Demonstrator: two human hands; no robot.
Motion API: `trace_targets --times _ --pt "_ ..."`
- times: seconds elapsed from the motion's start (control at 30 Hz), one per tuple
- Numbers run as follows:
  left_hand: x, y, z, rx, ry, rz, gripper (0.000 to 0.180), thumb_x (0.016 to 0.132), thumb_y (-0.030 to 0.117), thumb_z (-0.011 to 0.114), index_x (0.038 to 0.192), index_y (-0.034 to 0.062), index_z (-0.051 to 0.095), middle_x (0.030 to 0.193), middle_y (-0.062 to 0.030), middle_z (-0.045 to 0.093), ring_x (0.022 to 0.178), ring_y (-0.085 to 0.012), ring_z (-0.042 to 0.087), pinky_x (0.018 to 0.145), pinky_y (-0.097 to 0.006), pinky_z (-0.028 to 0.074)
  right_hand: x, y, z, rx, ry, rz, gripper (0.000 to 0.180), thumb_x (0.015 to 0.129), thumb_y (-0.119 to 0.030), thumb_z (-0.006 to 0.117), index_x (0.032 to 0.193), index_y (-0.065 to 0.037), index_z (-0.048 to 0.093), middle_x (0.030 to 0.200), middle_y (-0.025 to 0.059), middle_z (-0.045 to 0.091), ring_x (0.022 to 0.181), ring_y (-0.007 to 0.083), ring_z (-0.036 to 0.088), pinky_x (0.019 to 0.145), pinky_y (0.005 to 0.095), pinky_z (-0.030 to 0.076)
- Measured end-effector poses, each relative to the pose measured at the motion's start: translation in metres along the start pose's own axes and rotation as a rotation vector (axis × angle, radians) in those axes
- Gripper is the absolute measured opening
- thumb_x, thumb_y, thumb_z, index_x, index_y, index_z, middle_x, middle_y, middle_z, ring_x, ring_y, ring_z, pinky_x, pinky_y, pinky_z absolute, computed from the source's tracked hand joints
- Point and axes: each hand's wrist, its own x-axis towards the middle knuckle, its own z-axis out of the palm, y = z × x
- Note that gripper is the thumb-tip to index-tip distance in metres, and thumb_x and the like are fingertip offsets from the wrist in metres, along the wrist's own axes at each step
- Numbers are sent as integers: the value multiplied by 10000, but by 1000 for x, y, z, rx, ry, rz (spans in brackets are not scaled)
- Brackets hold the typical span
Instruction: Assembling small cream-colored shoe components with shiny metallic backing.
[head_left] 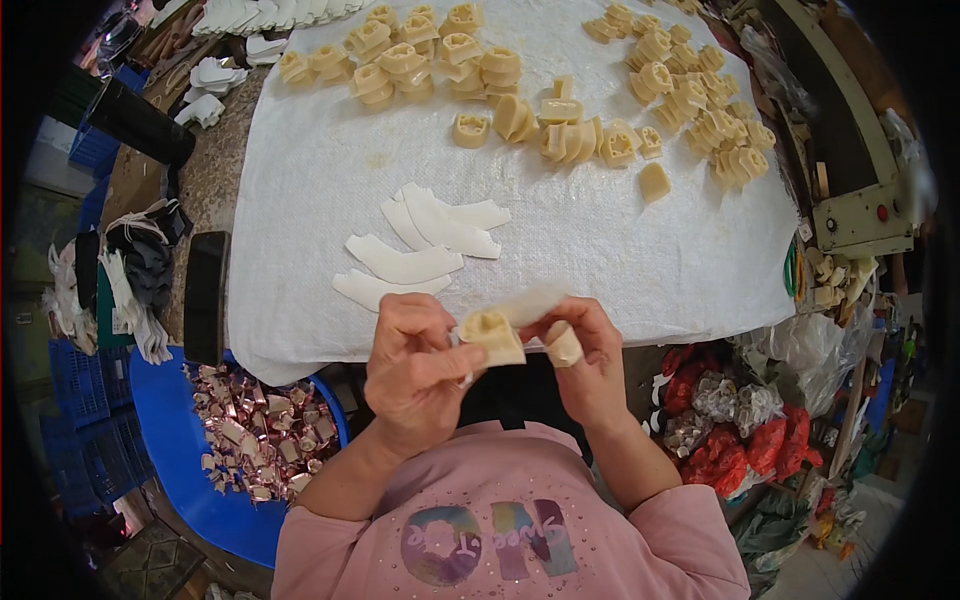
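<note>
My left hand [412, 365] is closed around a hollow cream plastic shoe heel [492, 338], held over the table's near edge. A whitish curved strip [525, 304], blurred by motion, runs from the heel's far side to my right hand [588, 370]. The fingers of that hand pinch its end, and a beige wrap [564, 346] covers the thumb. Just beyond my hands, several white curved strips [405, 262] lie overlapping on the white woven sheet [600, 255].
Many cream heels [405, 60] stand in clusters at the far side, with more heels [690, 100] at far right. A phone [207, 298] lies by the left edge. Below it, a blue basin [165, 430] holds shiny pinkish pieces. Red plastic bags [765, 440] sit at lower right.
</note>
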Motion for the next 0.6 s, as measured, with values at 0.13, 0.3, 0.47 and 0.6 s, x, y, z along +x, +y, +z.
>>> trace_targets --times 0.13,0.3,0.47,0.6 --pt "-8 -2 8 -192 -122 -7 295 651 -127 665 897 27 610 961 -143 546 911 -316 591 738 -338 509 -7 -4 11 304 4 -44 226 983 -168 423 1060 34 491 1112 198 580 1013 217 581 886 345 478" --pt "-9 -4 10 93 -209 115 277 627 -101 647 881 -2 598 916 -125 547 818 -268 587 662 -341 475 -17 -9 7 171 31 -28 249 982 -149 411 1078 60 506 1098 201 592 971 227 604 870 335 489" --pt "-3 0 18 292 -232 204 221 644 -74 640 849 -15 581 884 -113 531 738 -232 550 579 -314 411 -15 -13 8 -22 39 -56 274 964 -139 413 1105 55 544 1039 163 630 925 191 623 818 290 488" --pt "-1 2 19 411 -277 165 196 664 -84 634 835 -12 567 869 -112 523 708 -228 536 578 -320 419 -8 -19 10 -400 -20 -47 284 951 -184 436 1096 18 573 988 139 641 876 163 627 751 283 487"
